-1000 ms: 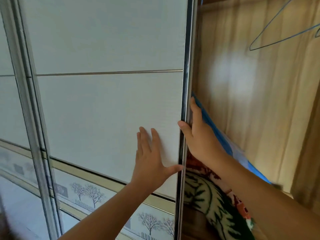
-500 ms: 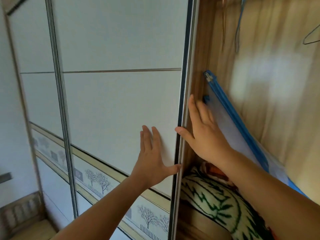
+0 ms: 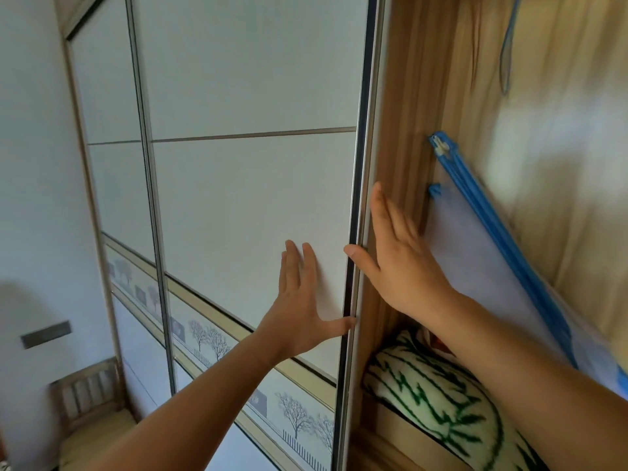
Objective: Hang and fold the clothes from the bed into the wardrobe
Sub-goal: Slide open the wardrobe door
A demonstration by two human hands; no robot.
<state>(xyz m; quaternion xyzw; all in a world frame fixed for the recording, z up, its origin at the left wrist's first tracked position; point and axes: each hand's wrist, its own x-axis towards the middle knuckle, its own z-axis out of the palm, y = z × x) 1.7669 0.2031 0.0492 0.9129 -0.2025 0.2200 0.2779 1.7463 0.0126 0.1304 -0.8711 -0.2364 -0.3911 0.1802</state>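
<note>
Wardrobe door (image 3: 244,185): left hand (image 3: 302,311) flat on its face, right hand (image 3: 404,263) at its edge, fingers (image 3: 378,207) straight, blue-zipped bag (image 3: 475,266) behind.

No readable text, labels, brands or numbers anywhere in view.

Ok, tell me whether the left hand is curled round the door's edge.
No, the left hand lies flat against the front of the sliding door, its fingers straight.

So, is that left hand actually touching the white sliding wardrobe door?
Touching. The head view shows the left hand lying flat on the white sliding wardrobe door, thumb at its edge.
</note>
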